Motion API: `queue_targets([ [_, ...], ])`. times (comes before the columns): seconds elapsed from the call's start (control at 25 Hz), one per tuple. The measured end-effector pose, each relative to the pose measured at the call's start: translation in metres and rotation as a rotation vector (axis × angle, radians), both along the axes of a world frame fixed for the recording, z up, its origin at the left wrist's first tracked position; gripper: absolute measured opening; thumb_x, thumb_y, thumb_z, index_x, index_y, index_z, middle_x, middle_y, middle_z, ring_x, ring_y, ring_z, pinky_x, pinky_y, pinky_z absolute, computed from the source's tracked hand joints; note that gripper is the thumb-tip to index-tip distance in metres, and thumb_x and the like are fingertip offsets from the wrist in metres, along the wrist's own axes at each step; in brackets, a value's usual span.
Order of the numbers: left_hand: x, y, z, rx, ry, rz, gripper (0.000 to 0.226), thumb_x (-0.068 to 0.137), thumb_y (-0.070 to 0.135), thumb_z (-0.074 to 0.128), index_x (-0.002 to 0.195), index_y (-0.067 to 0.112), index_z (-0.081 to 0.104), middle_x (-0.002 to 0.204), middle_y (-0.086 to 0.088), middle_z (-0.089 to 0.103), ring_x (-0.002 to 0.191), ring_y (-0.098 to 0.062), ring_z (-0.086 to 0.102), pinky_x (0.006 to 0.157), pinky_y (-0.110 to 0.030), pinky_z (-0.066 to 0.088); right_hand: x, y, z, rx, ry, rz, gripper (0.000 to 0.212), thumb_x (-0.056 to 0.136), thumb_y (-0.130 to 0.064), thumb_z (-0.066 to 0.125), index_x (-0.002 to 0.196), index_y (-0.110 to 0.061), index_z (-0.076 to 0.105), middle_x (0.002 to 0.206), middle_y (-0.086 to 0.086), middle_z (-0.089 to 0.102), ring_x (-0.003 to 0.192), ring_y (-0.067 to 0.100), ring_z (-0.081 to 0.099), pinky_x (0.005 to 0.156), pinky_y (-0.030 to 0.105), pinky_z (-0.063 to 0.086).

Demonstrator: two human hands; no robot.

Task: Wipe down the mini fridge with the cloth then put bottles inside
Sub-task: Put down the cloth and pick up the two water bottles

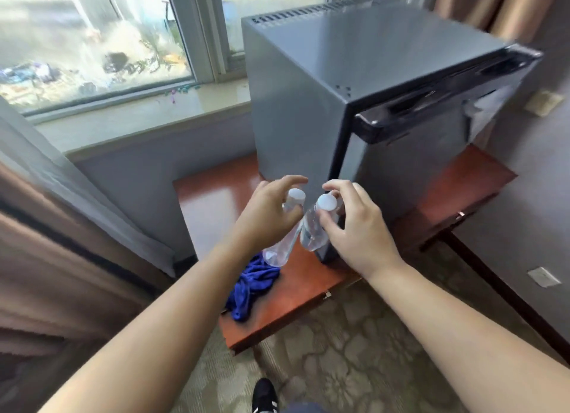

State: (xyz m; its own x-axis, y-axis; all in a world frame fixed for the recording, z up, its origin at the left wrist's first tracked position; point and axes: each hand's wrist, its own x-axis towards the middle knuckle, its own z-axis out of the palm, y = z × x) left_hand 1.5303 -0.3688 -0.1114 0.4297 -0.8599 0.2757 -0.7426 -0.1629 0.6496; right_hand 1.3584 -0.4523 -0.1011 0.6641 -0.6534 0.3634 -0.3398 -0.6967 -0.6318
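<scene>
The grey mini fridge (pixel 308 82) stands on a red-brown low table (pixel 296 298); its dark door (pixel 438 104) faces right. In front of the fridge's near corner are two clear bottles with white caps, both tilted. My left hand (pixel 265 218) holds the left bottle (pixel 279 252) near its neck, with the fingers reaching over the cap. My right hand (pixel 354 227) pinches the right bottle (pixel 311 230) just under its cap, thumb on the near side. The blue cloth (pixel 251 289) lies crumpled on the table below the left bottle.
A window sill (pixel 148 113) and window run behind the table on the left. Curtains hang at the left (pixel 61 227) and at the back right. Patterned carpet (pixel 354 351) lies below, with my dark shoe (pixel 265 394) at the bottom edge.
</scene>
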Motion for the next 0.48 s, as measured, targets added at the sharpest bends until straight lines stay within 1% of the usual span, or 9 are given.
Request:
queue_targets([
  [0.04,-0.020,-0.006,0.006,0.006,-0.037,-0.015,0.052,0.079,0.023,0.058,0.130,0.027,0.062,0.090,0.019,0.065,0.091,-0.019,0.052,0.081,-0.025,0.039,-0.018,-0.004,0.006,-0.017,-0.013,-0.008,0.031,0.091,-0.034,0.062,0.121,-0.028,0.055,0.112,-0.010,0.058,0.094,0.016,0.062,0.084,0.039,0.055],
  [0.12,-0.054,-0.017,0.013,0.045,-0.095,-0.013,0.058,0.079,0.025,0.057,0.136,0.023,0.056,0.112,0.008,0.071,0.098,-0.023,0.053,0.084,-0.025,0.038,-0.052,-0.009,0.011,-0.039,-0.032,-0.025,0.027,0.092,-0.031,0.063,0.118,-0.027,0.056,0.110,-0.009,0.059,0.092,0.016,0.062,0.083,0.038,0.055],
  [0.16,-0.066,-0.024,0.016,0.082,-0.104,0.003,0.060,0.080,0.025,0.057,0.140,0.019,0.053,0.118,0.003,0.070,0.103,-0.025,0.053,0.087,-0.027,0.039,-0.067,-0.012,0.013,-0.042,-0.038,-0.035,0.026,0.093,-0.029,0.064,0.118,-0.027,0.057,0.110,-0.008,0.060,0.093,0.016,0.062,0.083,0.039,0.055],
  [0.2,-0.076,-0.030,0.019,0.122,-0.093,0.026,0.062,0.082,0.025,0.057,0.143,0.016,0.049,0.121,-0.001,0.069,0.107,-0.028,0.053,0.088,-0.030,0.040,-0.079,-0.014,0.014,-0.037,-0.043,-0.044,0.026,0.093,-0.027,0.066,0.118,-0.026,0.058,0.111,-0.007,0.060,0.094,0.018,0.062,0.084,0.040,0.055],
  [0.28,-0.089,-0.040,0.026,0.177,0.007,0.083,0.065,0.084,0.028,0.058,0.146,0.016,0.043,0.116,-0.002,0.070,0.109,-0.027,0.057,0.084,-0.028,0.042,-0.097,-0.019,0.022,-0.039,-0.055,-0.043,0.029,0.093,-0.024,0.068,0.121,-0.024,0.059,0.112,-0.005,0.061,0.097,0.019,0.062,0.087,0.041,0.054],
  [0.32,-0.095,-0.043,0.029,0.181,0.089,0.123,0.066,0.084,0.029,0.058,0.147,0.018,0.042,0.109,0.002,0.071,0.105,-0.023,0.061,0.078,-0.024,0.042,-0.104,-0.021,0.029,-0.050,-0.055,-0.029,0.032,0.094,-0.024,0.068,0.125,-0.024,0.058,0.112,-0.005,0.061,0.098,0.019,0.062,0.088,0.041,0.055],
  [0.4,-0.101,-0.045,0.035,0.187,0.201,0.160,0.074,0.083,0.031,0.059,0.152,0.019,0.035,0.091,0.016,0.069,0.092,-0.013,0.065,0.067,-0.016,0.042,-0.112,-0.026,0.043,-0.065,-0.049,0.012,0.045,0.095,-0.024,0.067,0.137,-0.025,0.052,0.114,-0.004,0.060,0.101,0.018,0.061,0.087,0.038,0.055],
  [0.48,-0.103,-0.046,0.040,0.208,0.222,0.145,0.083,0.082,0.031,0.059,0.157,0.016,0.026,0.080,0.019,0.066,0.080,0.000,0.064,0.064,-0.007,0.043,-0.115,-0.032,0.058,-0.061,-0.030,0.052,0.057,0.095,-0.024,0.067,0.147,-0.029,0.043,0.114,-0.003,0.059,0.103,0.018,0.061,0.088,0.037,0.055],
])
